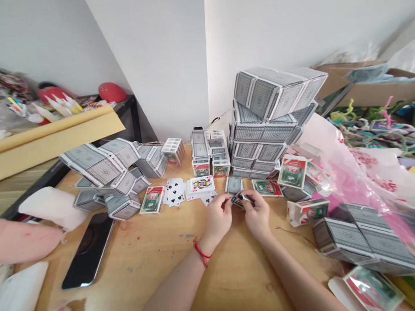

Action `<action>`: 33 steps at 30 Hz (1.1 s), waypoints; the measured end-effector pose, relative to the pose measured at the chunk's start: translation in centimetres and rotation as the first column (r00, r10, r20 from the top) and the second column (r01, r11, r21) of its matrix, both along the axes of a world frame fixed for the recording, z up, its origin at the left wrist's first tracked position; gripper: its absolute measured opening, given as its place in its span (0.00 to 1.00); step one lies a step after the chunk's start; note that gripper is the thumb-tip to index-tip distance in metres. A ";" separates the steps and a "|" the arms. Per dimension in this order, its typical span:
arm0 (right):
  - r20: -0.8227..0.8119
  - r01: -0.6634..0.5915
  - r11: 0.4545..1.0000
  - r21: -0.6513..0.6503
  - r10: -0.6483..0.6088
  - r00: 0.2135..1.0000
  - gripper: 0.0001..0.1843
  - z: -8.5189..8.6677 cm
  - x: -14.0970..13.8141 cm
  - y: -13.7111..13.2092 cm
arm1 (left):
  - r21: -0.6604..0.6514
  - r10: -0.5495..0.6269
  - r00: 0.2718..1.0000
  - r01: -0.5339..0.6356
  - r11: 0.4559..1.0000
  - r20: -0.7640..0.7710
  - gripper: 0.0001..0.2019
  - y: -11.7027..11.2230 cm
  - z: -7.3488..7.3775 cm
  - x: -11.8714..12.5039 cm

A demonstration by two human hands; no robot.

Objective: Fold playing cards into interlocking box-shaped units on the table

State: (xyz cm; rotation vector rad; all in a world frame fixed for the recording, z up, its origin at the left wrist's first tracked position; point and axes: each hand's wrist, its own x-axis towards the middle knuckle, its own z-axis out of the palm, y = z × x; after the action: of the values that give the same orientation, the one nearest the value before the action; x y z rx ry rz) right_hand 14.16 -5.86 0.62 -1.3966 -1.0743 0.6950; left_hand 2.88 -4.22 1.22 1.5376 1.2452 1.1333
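My left hand and my right hand meet above the middle of the table. Both pinch a small piece that looks like a playing card, mostly hidden by the fingers. Just beyond the fingertips lies a grey-backed card stack. To its left is a face-up pile of cards with a queen on top, and farther left are fanned spade cards. A red-and-green card box lies behind my right hand, and another card box rests left of the fanned cards.
A tall stack of blocks built from cards stands at the back right. More card blocks are piled at the left, near a black phone. Card blocks and plastic wrapping cover the right side.
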 end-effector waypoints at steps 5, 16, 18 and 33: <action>-0.192 0.014 1.000 -0.014 -0.017 0.981 0.05 0.0 -0.1 0.1 | -0.002 -0.009 1.000 0.009 1.000 -0.022 0.08 0.1 0.0 -0.1; -0.222 -0.042 0.999 -0.025 0.035 0.974 0.10 -0.1 0.3 0.7 | -0.042 0.054 0.992 -0.049 0.998 0.110 0.09 0.6 -0.7 -0.6; -0.141 -0.090 0.993 -0.078 0.078 0.987 0.12 -0.1 0.2 0.7 | -0.008 0.076 0.993 -0.076 0.997 0.089 0.10 0.7 -0.7 -0.8; -0.036 -0.023 0.995 -0.094 0.019 0.999 0.13 -0.1 -0.5 0.3 | 0.468 0.244 0.841 0.012 0.883 -0.482 0.17 0.1 -1.5 -0.6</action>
State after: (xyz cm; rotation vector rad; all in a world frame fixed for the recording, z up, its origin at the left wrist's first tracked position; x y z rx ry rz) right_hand 13.65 -5.61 0.52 -1.4505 -1.0413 0.7918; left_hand 2.26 -4.15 -0.31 2.2736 1.5229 1.1773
